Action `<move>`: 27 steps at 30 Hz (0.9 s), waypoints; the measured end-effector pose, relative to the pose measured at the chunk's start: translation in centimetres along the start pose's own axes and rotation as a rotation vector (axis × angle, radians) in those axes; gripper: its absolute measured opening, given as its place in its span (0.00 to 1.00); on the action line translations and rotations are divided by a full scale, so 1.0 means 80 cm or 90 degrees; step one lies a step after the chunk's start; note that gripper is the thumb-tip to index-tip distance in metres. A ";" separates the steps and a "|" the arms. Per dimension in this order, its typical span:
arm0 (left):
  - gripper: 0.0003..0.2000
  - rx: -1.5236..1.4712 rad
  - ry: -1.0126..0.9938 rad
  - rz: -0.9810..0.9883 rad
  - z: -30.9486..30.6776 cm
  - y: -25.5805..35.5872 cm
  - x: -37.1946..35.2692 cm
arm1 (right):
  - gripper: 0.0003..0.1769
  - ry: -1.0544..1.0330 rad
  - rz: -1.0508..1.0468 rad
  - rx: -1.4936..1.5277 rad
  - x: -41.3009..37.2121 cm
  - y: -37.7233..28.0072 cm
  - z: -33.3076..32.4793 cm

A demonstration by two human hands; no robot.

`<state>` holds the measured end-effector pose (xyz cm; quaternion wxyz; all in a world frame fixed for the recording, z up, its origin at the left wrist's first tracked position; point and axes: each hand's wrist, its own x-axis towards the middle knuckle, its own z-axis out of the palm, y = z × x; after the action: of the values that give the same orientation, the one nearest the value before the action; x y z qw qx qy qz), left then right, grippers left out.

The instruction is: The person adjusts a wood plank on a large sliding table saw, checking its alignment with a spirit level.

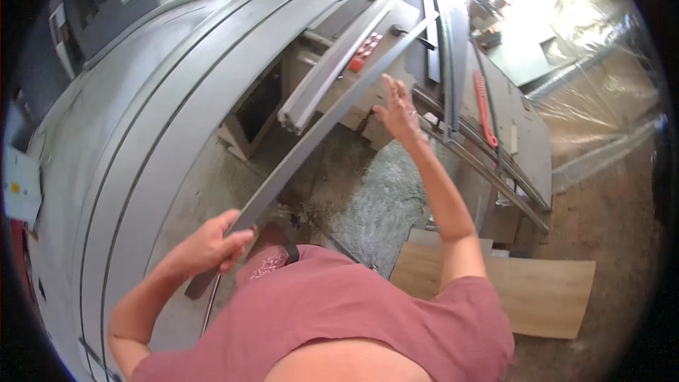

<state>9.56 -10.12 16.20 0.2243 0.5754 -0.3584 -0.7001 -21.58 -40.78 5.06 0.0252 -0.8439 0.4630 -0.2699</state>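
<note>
A long flat grey metal bar (311, 140) runs diagonally from low on the left toward the far end of the workbench. Close to its near end, my left hand (218, 242) is wrapped around it, thumb on top. My right hand (401, 112) hovers beside the bar farther along, fingers stretched out and thumb apart, holding nothing. Behind the bar lies a paler metal profile (339, 56), its cut end facing me. A red-and-white item (365, 52) rests between the two.
Large grey panels (191, 106) curve along the left side. To the right, a red-handled tool (484, 110) lies on a bench among more metal lengths (488, 170). A wood-grain board (537, 290) is low at right, and clear plastic sheeting (601, 49) hangs behind.
</note>
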 end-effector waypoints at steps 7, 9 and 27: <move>0.21 0.119 0.162 -0.105 0.011 -0.153 -0.110 | 0.30 -0.057 -0.230 -0.205 0.039 0.012 0.025; 0.22 0.167 0.216 -0.070 0.021 -0.198 -0.129 | 0.26 -0.132 -0.392 -0.189 0.036 0.010 0.038; 0.31 -0.541 1.496 0.120 0.188 -0.668 -0.446 | 0.23 -0.108 -0.599 0.160 -0.140 -0.333 -0.008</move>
<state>8.77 53.76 -0.17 0.6246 0.7057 0.2722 0.1945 -6.22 -16.56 8.57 0.0392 -0.9709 -0.0081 -0.2362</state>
